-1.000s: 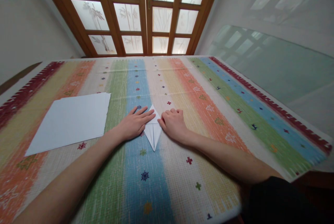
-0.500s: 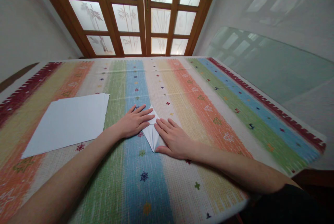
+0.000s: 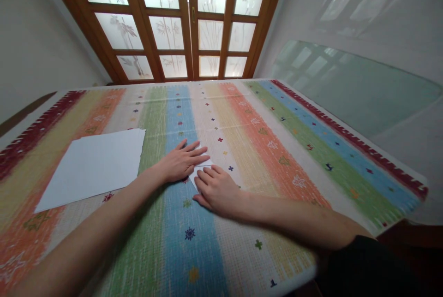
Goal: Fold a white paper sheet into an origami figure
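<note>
A small folded piece of white paper (image 3: 206, 163) lies on the blue and cream stripes of the tablecloth, largely covered by my hands. Across its upper part rests my left hand (image 3: 180, 162), palm down and open, fingers stretched to the right. My right hand (image 3: 218, 191) lies over the lower part, its fingers slightly bent and apart on the paper. The paper's lower point is hidden beneath that hand. Only a strip between the hands and a bit of the left edge show.
A stack of white paper sheets (image 3: 92, 168) lies to the left of my left forearm. The striped tablecloth (image 3: 152, 251) covers the table. Beyond the far edge are wooden doors (image 3: 190, 64) with frosted panes. A glass panel (image 3: 346, 82) stands along the right wall.
My right hand has slid left across the paper, covering its lower point, and its fingers are more bent. My left hand has stayed nearly in place over the upper part.
</note>
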Demonstrator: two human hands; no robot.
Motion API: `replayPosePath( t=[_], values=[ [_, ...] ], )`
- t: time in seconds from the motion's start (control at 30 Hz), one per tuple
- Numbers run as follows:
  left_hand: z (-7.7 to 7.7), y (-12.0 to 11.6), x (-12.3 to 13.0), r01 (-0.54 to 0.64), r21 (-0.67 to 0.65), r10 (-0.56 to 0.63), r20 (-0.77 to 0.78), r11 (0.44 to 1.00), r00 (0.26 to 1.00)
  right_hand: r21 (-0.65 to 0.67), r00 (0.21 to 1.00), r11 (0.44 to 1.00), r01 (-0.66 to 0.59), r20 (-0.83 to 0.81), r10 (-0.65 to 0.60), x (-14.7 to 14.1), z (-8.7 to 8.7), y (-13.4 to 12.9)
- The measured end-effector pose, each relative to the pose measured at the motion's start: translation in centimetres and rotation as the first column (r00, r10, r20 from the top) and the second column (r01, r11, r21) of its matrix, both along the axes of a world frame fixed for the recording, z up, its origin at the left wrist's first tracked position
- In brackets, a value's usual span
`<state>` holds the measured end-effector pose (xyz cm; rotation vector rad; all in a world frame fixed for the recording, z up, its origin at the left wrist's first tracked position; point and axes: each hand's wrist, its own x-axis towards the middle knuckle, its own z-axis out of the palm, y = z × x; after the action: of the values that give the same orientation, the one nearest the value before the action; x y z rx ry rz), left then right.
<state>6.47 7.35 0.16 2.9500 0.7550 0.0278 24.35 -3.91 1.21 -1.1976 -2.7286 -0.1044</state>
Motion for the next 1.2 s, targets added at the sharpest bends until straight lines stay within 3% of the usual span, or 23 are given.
replayPosePath(
  t=[0.2, 0.37, 0.5, 0.73, 0.9, 1.03, 1.2],
  values=[
    [-0.3, -0.8, -1.5, -0.132, 0.063, 0.119, 0.185, 0.989, 0.976, 0.022, 0.993, 0.994, -0.105, -0.041, 0.106, 3.6, -0.5, 1.1],
    [-0.7, -3.2, -2.9, -0.075, 0.086, 0.046, 0.3, 0.993, 0.953, -0.017, 0.992, 0.996, -0.092, -0.085, 0.09, 7.2, -0.3, 3.5],
    [-1.1, -4.7, -3.1, -0.043, 0.054, 0.025, 0.296, 0.998, 0.955, -0.005, 0.994, 0.998, -0.065, -0.085, 0.064, 8.2, -0.6, 5.2],
    [-1.5, -4.5, -2.3, -0.094, 0.131, 0.055, 0.274, 0.987, 0.96, 0.061, 0.983, 0.993, -0.097, -0.152, 0.105, 6.9, -1.0, 4.6],
    [-1.3, -4.1, -1.7, -0.1, 0.119, 0.054, 0.337, 0.988, 0.94, 0.008, 0.987, 0.994, -0.11, -0.118, 0.111, 4.6, -0.9, 3.5],
    [-1.1, -3.9, -2.2, -0.106, 0.025, 0.084, 0.442, 0.994, 0.893, 0.033, 0.994, 0.997, -0.063, -0.09, 0.066, 3.5, -1.1, 3.6],
    [-0.8, -3.4, -3.1, -0.157, -0.14, 0.206, 0.491, 0.978, 0.846, 0.124, 0.99, 0.988, -0.089, -0.099, 0.101, 3.1, -1.7, 4.2]
  ],
)
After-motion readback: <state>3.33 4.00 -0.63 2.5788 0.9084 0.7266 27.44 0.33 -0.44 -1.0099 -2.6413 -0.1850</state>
